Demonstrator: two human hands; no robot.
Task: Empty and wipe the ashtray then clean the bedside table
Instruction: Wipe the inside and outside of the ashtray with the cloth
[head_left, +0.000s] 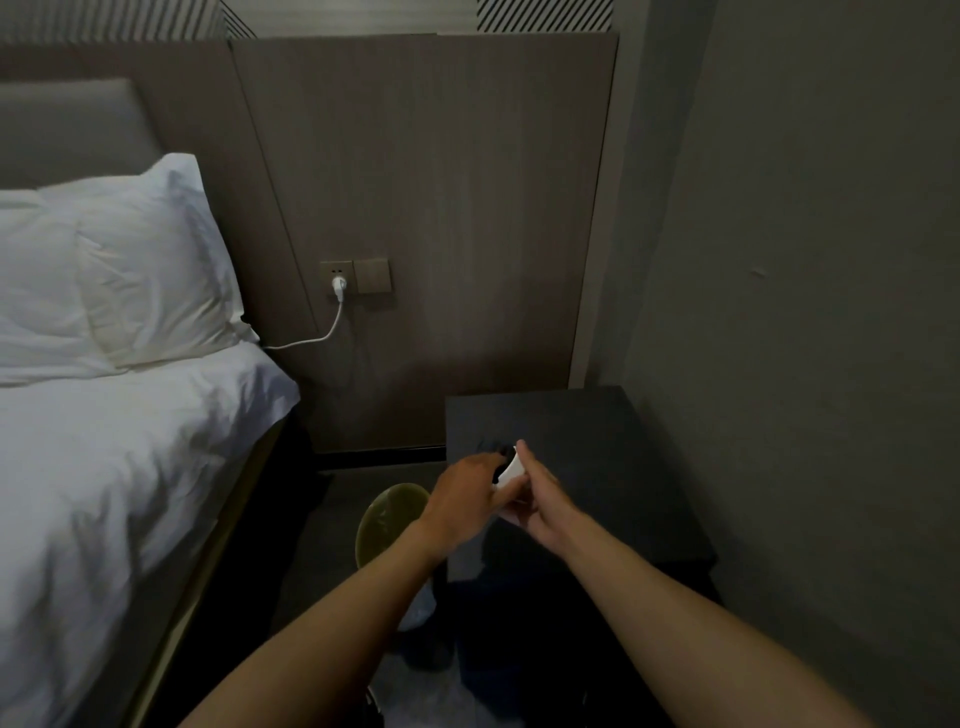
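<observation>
**Ashtray wipe over table edge**

At lower centre, both hands meet over the table (597, 467). Left hand (462, 493) grips the dark ashtray (501, 453); right hand (540, 499) pinches a white tissue (511, 470) against it. Ashtray: likely rigid, breakable; hold by rim. Bin (389, 519) stands below left; bed (130, 493) beyond.

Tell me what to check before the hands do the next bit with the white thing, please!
1. Left hand grips the white object: ok.
2. Right hand holds it too: ok.
3. Whether it is the ashtray or a wipe: cannot tell.
4. Bin stands on the floor left of the bedside table: ok.
5. Object is over the bin: not ok, it is above the table's left edge.
6. Tabletop is clean: cannot tell, too dark.
</observation>
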